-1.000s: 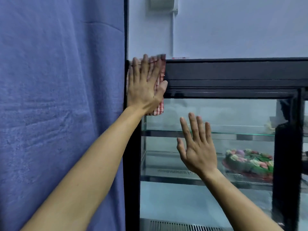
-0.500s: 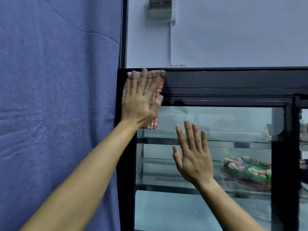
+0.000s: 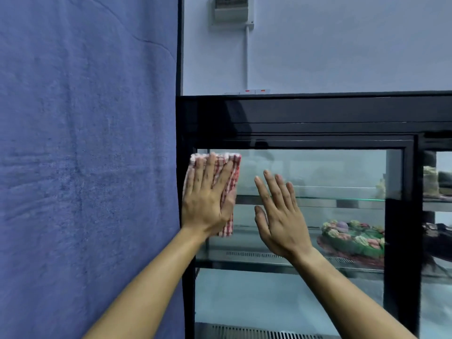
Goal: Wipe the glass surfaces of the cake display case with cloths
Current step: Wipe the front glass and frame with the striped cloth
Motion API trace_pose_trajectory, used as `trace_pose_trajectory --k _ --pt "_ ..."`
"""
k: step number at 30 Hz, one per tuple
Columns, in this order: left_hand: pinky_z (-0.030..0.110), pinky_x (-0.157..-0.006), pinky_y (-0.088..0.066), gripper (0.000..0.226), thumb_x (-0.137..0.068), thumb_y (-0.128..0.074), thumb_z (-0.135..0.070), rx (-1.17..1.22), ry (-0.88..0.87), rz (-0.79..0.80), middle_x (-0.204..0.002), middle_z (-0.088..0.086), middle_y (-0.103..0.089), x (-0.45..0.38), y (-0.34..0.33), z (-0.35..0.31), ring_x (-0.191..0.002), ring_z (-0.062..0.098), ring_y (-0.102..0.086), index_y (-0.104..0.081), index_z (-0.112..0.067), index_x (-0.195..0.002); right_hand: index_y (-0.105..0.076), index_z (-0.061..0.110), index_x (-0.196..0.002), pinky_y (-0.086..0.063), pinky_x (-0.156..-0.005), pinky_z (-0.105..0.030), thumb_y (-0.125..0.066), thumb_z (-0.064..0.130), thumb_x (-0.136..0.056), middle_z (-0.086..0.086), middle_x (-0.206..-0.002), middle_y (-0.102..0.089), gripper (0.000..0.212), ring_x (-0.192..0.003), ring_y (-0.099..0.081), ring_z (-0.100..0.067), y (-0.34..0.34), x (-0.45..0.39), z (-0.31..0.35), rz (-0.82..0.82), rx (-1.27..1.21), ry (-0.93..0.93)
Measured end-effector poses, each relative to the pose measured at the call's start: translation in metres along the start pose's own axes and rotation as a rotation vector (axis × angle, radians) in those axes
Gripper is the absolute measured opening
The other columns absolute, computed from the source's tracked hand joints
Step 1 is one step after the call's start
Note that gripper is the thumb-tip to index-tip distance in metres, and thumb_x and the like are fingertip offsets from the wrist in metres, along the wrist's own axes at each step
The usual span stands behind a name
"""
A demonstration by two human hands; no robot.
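Note:
The cake display case has a black frame (image 3: pixel 318 111) and a glass door pane (image 3: pixel 330 172). My left hand (image 3: pixel 208 201) lies flat with fingers spread, pressing a folded red-and-white checked cloth (image 3: pixel 231 182) against the pane's upper left corner, beside the black left post. My right hand (image 3: pixel 281 216) is flat and open against the glass just to the right of it, a little lower, holding nothing. Inside, a green cake with pink and cream flowers (image 3: pixel 352 238) sits on the lower glass shelf.
A blue fabric panel (image 3: pixel 85 167) fills the left, touching the case's side. A black vertical door stile (image 3: pixel 401 216) stands at the right, with more cakes behind the neighbouring pane (image 3: pixel 437 184). A grey electrical box (image 3: pixel 231 9) hangs on the wall above.
My left hand has slid the cloth down from the black top frame onto the glass pane. The right hand stays flat on the glass. The view has tilted slightly upward.

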State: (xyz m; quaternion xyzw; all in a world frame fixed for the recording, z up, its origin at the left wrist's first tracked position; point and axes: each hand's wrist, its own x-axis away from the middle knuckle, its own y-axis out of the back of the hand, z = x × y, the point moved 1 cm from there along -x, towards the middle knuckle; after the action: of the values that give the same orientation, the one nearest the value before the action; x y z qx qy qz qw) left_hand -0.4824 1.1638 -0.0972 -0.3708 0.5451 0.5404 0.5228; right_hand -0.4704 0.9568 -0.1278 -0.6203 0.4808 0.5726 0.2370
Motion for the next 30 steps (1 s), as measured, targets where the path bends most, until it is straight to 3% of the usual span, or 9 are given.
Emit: trace_pose_trajectory --k 3,6,12,16,21,25,27,30 --pt "0.053 -0.13 -0.009 0.068 -0.104 -0.029 -0.05 -0.023 0.053 -0.017 -0.174 0.012 -0.005 -0.05 0.011 0.012 -0.161 0.033 0.002 -0.019 -0.025 -0.166 -0.024 0.017 -0.164 -0.012 -0.129 -0.052 -0.04 0.034 -0.104 -0.01 -0.172 -0.013 0.063 -0.16 -0.01 -0.032 0.004 0.004 -0.013 -0.018 0.131 0.048" --pt "0.052 -0.13 -0.004 0.07 -0.103 -0.028 -0.051 -0.02 0.084 0.003 -0.174 0.014 -0.004 -0.041 0.01 0.008 -0.161 0.034 0.002 -0.018 -0.023 -0.167 -0.024 0.018 -0.164 -0.012 -0.128 -0.054 -0.041 0.037 -0.106 -0.011 -0.172 -0.014 0.063 -0.159 -0.011 -0.034 0.003 0.007 -0.018 -0.012 0.194 0.067" --pt "0.058 -0.129 -0.01 0.063 -0.104 -0.026 -0.042 0.037 0.037 0.077 -0.173 0.016 -0.009 0.102 -0.014 -0.012 -0.16 0.038 -0.007 -0.027 -0.02 -0.164 -0.021 0.017 -0.165 -0.011 -0.129 -0.054 -0.042 0.036 -0.106 -0.012 -0.172 -0.012 0.065 -0.159 -0.009 -0.035 -0.001 0.007 -0.017 -0.008 0.195 0.061" --pt "0.056 -0.128 -0.011 0.06 -0.108 -0.021 -0.042 0.043 -0.01 0.177 -0.175 0.009 -0.007 0.186 -0.025 -0.02 -0.16 0.036 -0.009 -0.017 -0.028 -0.166 -0.021 0.017 -0.165 -0.01 -0.129 -0.053 -0.041 0.036 -0.106 -0.012 -0.172 -0.012 0.065 -0.159 -0.008 -0.035 -0.002 0.007 -0.017 -0.014 0.212 0.057" --pt "0.061 -0.128 -0.012 0.06 -0.108 -0.025 -0.034 0.07 0.006 0.068 -0.173 0.017 -0.011 0.068 0.0 -0.008 -0.16 0.039 -0.008 -0.025 -0.016 -0.164 -0.023 0.016 -0.164 -0.011 -0.129 -0.054 -0.042 0.035 -0.106 -0.013 -0.172 -0.014 0.064 -0.159 -0.011 -0.036 -0.004 0.008 -0.016 -0.046 0.214 0.057" --pt "0.051 -0.131 -0.003 0.057 -0.111 -0.022 -0.035 0.051 0.052 -0.023 -0.173 0.016 -0.011 -0.036 0.015 0.007 -0.16 0.036 -0.006 -0.022 -0.019 -0.166 -0.022 0.017 -0.164 -0.013 -0.128 -0.055 -0.042 0.034 -0.106 -0.013 -0.172 -0.015 0.064 -0.159 -0.011 -0.037 -0.003 0.008 -0.017 -0.038 0.2 0.055" --pt "0.051 -0.131 -0.002 0.058 -0.111 -0.023 -0.037 0.033 0.069 -0.03 -0.173 0.016 -0.009 -0.036 0.011 0.005 -0.161 0.036 -0.004 -0.021 -0.02 -0.166 -0.021 0.017 -0.165 -0.013 -0.128 -0.055 -0.039 0.035 -0.107 -0.013 -0.172 -0.015 0.063 -0.159 -0.011 -0.037 -0.004 0.008 -0.017 -0.042 0.195 0.058" --pt "0.056 -0.13 -0.005 0.06 -0.109 -0.028 -0.033 0.049 0.041 -0.029 -0.173 0.016 -0.004 0.026 0.001 -0.014 -0.16 0.037 -0.001 -0.016 -0.016 -0.166 -0.022 0.017 -0.164 -0.012 -0.128 -0.055 -0.038 0.035 -0.107 -0.013 -0.171 -0.015 0.062 -0.159 -0.012 -0.037 -0.004 0.008 -0.017 -0.05 0.189 0.055"
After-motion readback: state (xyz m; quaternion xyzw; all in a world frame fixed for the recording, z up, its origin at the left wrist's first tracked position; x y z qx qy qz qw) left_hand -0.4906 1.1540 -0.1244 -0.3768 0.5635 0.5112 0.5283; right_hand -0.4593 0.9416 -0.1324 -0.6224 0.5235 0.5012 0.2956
